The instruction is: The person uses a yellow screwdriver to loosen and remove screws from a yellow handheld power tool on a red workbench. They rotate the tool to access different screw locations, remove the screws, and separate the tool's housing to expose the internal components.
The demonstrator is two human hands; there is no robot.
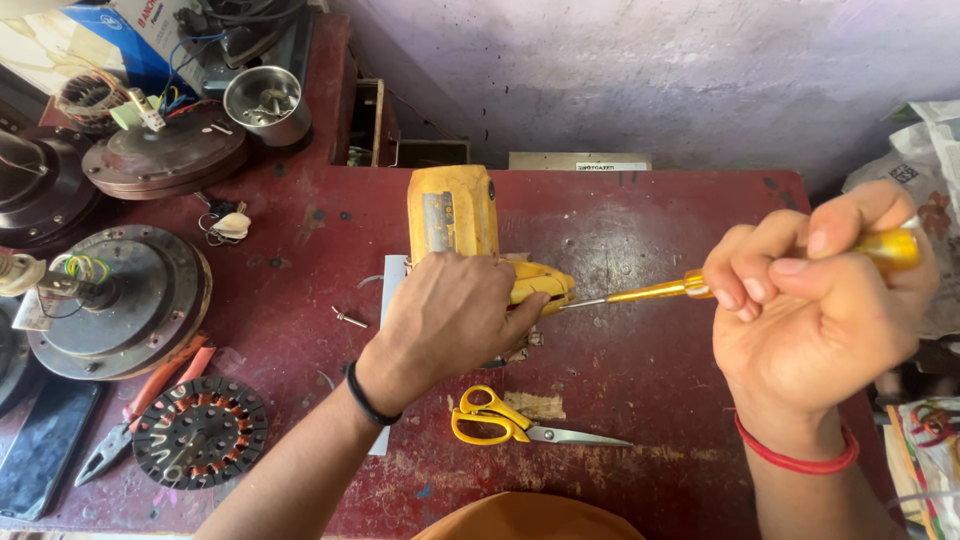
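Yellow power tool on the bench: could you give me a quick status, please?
Left hand clamped on yellow power tool. Right hand gripping yellow screwdriver, tip at tool's side. Scissors and loose screw lie apart.

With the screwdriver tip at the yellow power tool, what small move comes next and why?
Probably turn the yellow-handled screwdriver in place. Its tip already meets the yellow power tool's body, the left hand pins that body to the red table, and the right hand grips the handle.

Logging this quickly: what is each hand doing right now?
Left hand: closed over the yellow power tool, pressing it to the table.
Right hand: closed on a screwdriver, tip at the tool.
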